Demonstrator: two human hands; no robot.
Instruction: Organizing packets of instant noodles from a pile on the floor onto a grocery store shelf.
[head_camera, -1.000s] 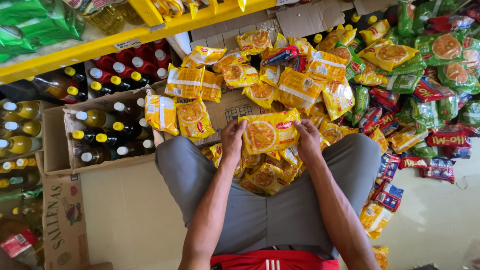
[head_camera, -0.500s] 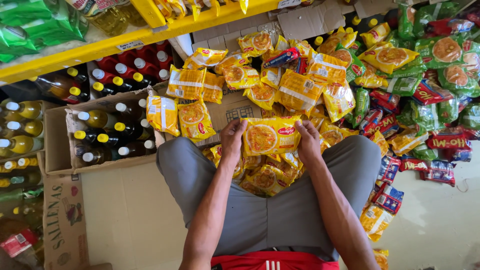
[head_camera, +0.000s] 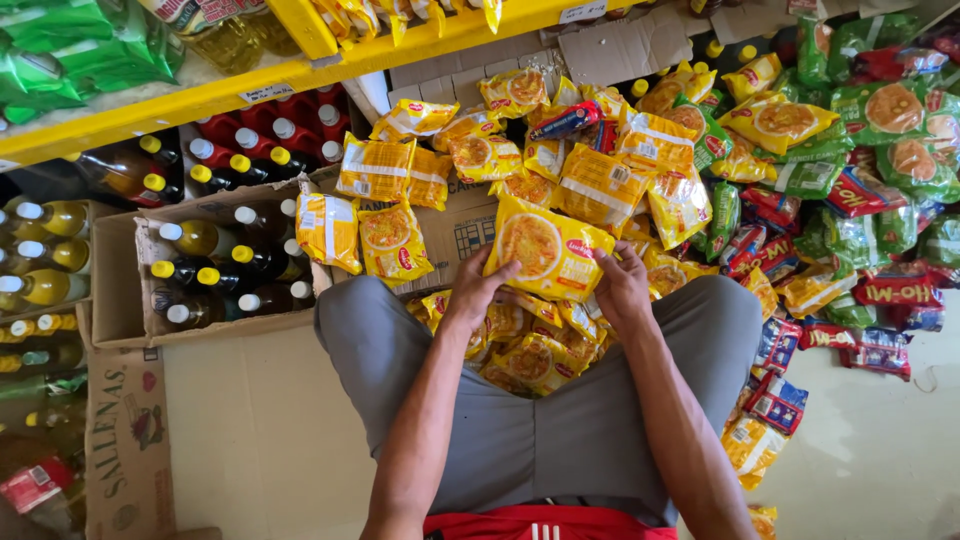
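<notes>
A: Which step is shown?
B: Left hand (head_camera: 478, 290) and right hand (head_camera: 622, 285) grip a yellow noodle packet (head_camera: 548, 247) by its edges, above the packet pile (head_camera: 530, 350) between the knees.
A: Next requirement?
B: Probably a steady two-handed carry.

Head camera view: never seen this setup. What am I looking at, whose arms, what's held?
There is no machine here. The picture comes from a camera worn on a person's head, looking down at their own lap and arms. They sit on the floor in grey shorts. The left hand and right hand hold one yellow noodle packet between them, each hand's grip on one side of it. More yellow packets lie heaped between the knees and beyond, with green and red packets to the right. To the left, a cardboard box holds capped bottles, below a yellow shelf.
</notes>
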